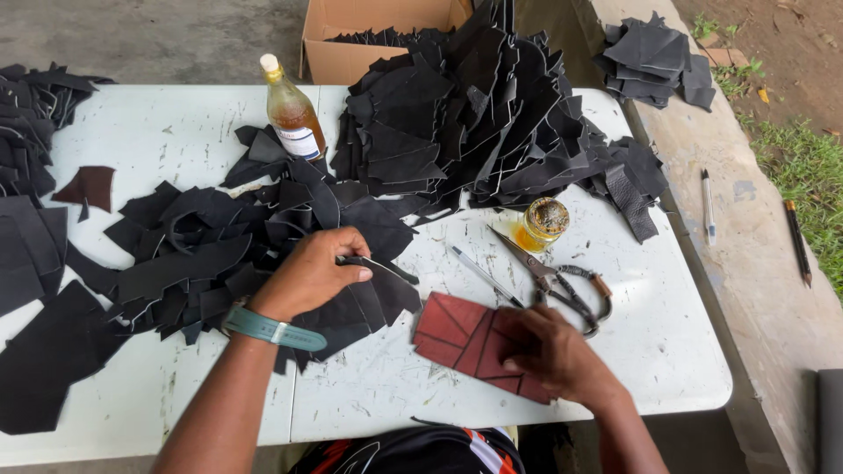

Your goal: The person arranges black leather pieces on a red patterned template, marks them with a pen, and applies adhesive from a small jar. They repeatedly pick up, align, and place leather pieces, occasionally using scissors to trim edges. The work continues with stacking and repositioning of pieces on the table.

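Black leather offcuts (263, 254) heaped under the left hand, red-brown template (470, 342) pinned under the right
Left hand (307, 276) pinches a thin black strip (378, 263) at the near edge of the heap, mid-desk; right hand (549, 351) lies flat, fingers pressing the red-brown lined piece at the near right. Risks, as I judge them: tugging the strip could drag loose pieces off the pile; a sweep of the right arm could catch the scissors (553, 281) or knock the small jar of amber liquid (543, 221) just beyond them; the corked bottle (291, 112) stands hemmed in by scraps and could tip. Desk (650, 351) is white, scuffed and scratched, with a taller stack (474, 114) far right against a cardboard box (351, 35). Outdoors: concrete ledge to the right with pens (707, 204) and more scraps, grass beyond
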